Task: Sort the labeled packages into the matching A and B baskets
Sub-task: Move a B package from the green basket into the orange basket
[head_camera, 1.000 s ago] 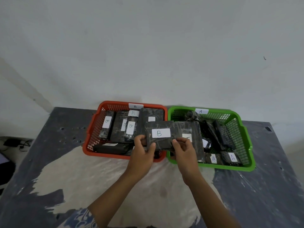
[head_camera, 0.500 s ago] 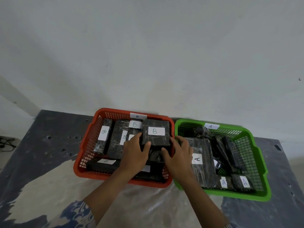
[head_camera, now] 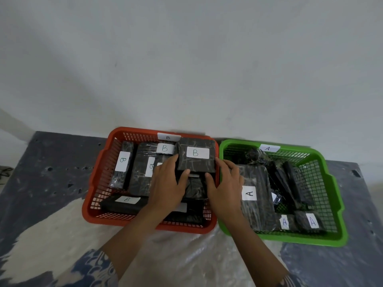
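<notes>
The B package (head_camera: 195, 157), a flat black rectangular block wrapped in glossy film with a white label on top, sits in the far right corner of the red basket (head_camera: 97, 177), propped on other packages. The left hand (head_camera: 165, 187) grips its near left edge, thumb at the front and fingers along the side; the right hand (head_camera: 222, 184) holds the near right edge the same way. It looks stiff and boxy, probably light enough for one hand, though the slick wrap could slide under a loose pinch, so the short side edges seem the safest place to hold it. The red basket, tagged B on its back rim, holds several more black packages with B labels: one standing at the left (head_camera: 122, 164), a broad one beside it, and one lying along the near wall (head_camera: 124, 203). Touching its right side, the green basket (head_camera: 333, 195), tagged A, contains a large flat package marked A (head_camera: 253, 195), two small A packages in the near corner (head_camera: 308, 221), and some dark slim items leaning at the back. Both baskets rest on a blotchy grey surface (head_camera: 49, 183).
</notes>
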Tool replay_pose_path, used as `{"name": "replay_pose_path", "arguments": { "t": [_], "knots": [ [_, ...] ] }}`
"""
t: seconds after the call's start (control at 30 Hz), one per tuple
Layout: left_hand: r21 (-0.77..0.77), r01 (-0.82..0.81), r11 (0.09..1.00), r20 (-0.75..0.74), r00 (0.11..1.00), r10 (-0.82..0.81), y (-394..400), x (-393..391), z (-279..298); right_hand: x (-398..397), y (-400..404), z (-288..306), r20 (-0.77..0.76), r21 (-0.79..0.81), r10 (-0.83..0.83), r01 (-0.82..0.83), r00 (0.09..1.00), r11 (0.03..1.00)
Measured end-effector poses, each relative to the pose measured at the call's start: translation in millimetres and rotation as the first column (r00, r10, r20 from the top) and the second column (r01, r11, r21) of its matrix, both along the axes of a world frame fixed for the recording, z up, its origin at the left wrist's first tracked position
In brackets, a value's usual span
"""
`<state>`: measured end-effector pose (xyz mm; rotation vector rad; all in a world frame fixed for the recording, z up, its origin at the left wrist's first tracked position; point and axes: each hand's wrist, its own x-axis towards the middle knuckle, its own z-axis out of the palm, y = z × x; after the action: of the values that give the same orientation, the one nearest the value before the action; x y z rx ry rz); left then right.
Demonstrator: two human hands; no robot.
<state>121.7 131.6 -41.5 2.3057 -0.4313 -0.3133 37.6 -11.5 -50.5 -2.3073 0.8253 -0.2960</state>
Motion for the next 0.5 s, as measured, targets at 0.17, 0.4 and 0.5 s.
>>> {"name": "replay_pose_path", "arguments": {
  "t": [0.17,0.4,0.5],
  "knots": [
    [0.020,-0.009,1.000,0.018,1.000,0.009,-2.3,-0.3,-2.2,0.8,-1.9,0.7,-0.030,0.012,0.008,-0.008,1.000,1.000],
    [-0.141,-0.117,0.983,-0.008,0.993,0.117,-10.6,-14.0,8.2,-17.8,-4.8,17.6,0.066,0.124,0.021,-0.029,0.998,0.992],
    [-0.186,-0.038,0.982,0.065,0.997,0.051,-18.4,-42.3,16.2,-42.6,-7.2,23.8,0.132,0.153,0.017,-0.037,0.991,0.987]
  ]
}}
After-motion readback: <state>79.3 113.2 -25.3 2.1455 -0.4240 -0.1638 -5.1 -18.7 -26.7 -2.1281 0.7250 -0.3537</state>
